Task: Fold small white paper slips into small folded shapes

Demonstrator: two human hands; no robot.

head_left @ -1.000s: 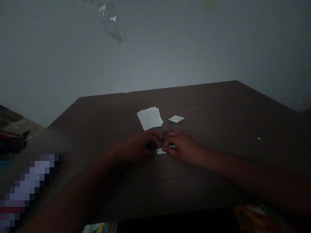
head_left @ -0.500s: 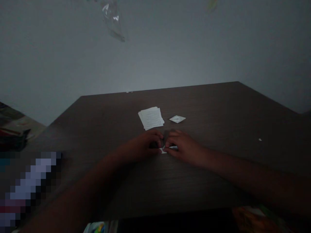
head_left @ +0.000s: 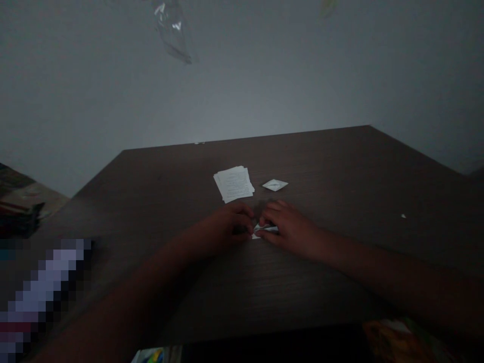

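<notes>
My left hand (head_left: 227, 229) and my right hand (head_left: 291, 229) meet at the middle of a dark wooden table (head_left: 340, 166), fingertips pinched on a small white piece of paper (head_left: 262, 231) that lies mostly hidden between them. Just beyond my hands lies a small stack of white paper squares (head_left: 234, 183). To its right sits a small folded white paper shape (head_left: 275, 185). The scene is dim.
A tiny white scrap (head_left: 403, 216) lies on the table to the right. Dark clutter (head_left: 18, 217) sits off the table's left side, with a blurred patch below it. Coloured printed items (head_left: 393, 343) show under the near edge. A clear plastic piece (head_left: 172, 30) hangs on the wall.
My fingers have shifted slightly on the small paper; more of it now shows between my hands, lifted a little. Stack and folded shape have not moved.
</notes>
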